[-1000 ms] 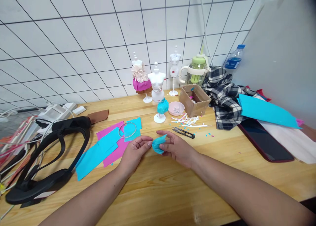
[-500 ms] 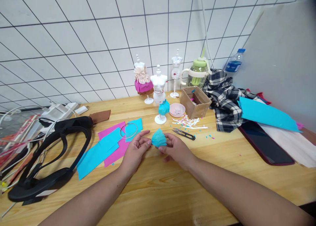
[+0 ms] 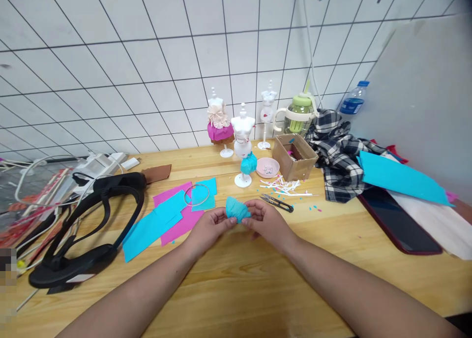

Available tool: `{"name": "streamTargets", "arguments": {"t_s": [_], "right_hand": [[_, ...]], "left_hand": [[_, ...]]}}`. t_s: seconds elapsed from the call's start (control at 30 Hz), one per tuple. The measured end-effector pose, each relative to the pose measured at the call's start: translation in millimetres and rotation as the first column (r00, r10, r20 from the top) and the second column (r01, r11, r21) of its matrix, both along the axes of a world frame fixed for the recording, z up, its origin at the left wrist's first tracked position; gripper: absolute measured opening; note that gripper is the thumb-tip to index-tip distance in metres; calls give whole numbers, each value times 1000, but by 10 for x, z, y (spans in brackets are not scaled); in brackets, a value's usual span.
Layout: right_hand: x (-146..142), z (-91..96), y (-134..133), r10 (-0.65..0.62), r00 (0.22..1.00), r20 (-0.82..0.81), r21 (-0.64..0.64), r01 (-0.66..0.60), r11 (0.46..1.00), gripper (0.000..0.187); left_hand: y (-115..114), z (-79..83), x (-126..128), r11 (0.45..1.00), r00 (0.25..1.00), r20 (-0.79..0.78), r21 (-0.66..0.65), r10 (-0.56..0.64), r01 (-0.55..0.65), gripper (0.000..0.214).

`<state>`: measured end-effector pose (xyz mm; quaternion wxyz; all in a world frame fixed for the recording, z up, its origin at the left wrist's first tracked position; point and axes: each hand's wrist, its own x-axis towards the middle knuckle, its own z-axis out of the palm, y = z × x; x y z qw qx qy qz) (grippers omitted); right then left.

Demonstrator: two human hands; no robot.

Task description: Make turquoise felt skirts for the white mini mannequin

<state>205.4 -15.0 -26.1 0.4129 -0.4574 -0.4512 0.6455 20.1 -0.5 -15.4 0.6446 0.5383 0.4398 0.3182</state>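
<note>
Between my two hands is a small pleated piece of blue crepe paper (image 3: 237,209), fanned out at the top. My left hand (image 3: 213,225) pinches its lower left edge, and my right hand (image 3: 269,223) pinches its lower right side. Just behind them stands a white mini dress form (image 3: 243,129) with a gathered blue paper puff (image 3: 249,163) low on its front. Thread snips (image 3: 277,202) lie beyond my right hand. Left of my hands, flat blue paper (image 3: 153,225) overlaps a magenta sheet (image 3: 186,225), with a thin ring (image 3: 196,195) on top.
Behind are a dressed form (image 3: 220,124), another white form (image 3: 267,109), a pink dish (image 3: 268,168), a cardboard box (image 3: 295,158) and paper scraps (image 3: 283,185). A black headset-like frame (image 3: 88,230) lies left. Plaid cloth (image 3: 334,156) and a phone (image 3: 401,222) are right.
My left hand has closed onto the paper's edge, where its fingers were more spread before. The blue piece is tilted differently. The whole view has shifted slightly.
</note>
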Motion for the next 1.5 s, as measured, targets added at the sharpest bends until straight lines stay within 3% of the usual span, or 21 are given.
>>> {"name": "streamTargets", "arguments": {"t_s": [0.3, 0.4, 0.67, 0.87, 1.1, 1.23, 1.37, 1.5], "right_hand": [[-47, -23, -31, 62, 998, -32, 120, -58, 991, 45], [-28, 1, -34, 95, 986, -134, 83, -84, 993, 50], [-36, -18, -7, 110, 975, -192, -37, -120, 992, 49], [-34, -4, -26, 95, 981, -168, -8, -97, 995, 54], [-52, -9, 3, 75, 982, -176, -30, -82, 996, 59], [-15, -2, -1, 133, 971, -201, 24, -131, 991, 55], [24, 20, -5, 106, 945, -309, -60, -131, 990, 34], [17, 36, -8, 74, 969, -238, -114, -104, 988, 33]], "left_hand": [[-13, -95, -31, 994, 977, 201, -97, 65, -47, 29], [-10, -89, -33, 996, 980, 188, -76, 62, -49, 31], [-27, -56, -50, 998, 990, 138, -56, 12, -4, 28], [-40, -61, -45, 992, 976, 209, -120, 55, -30, 30], [-24, -74, -59, 994, 978, 206, -105, 41, -19, 28], [-21, -77, -82, 993, 982, 174, -111, 67, -48, 23], [-51, -32, -76, 998, 998, 11, -41, -54, 55, 24], [-88, -5, -57, 971, 967, -138, 77, -212, 224, 25]]}}
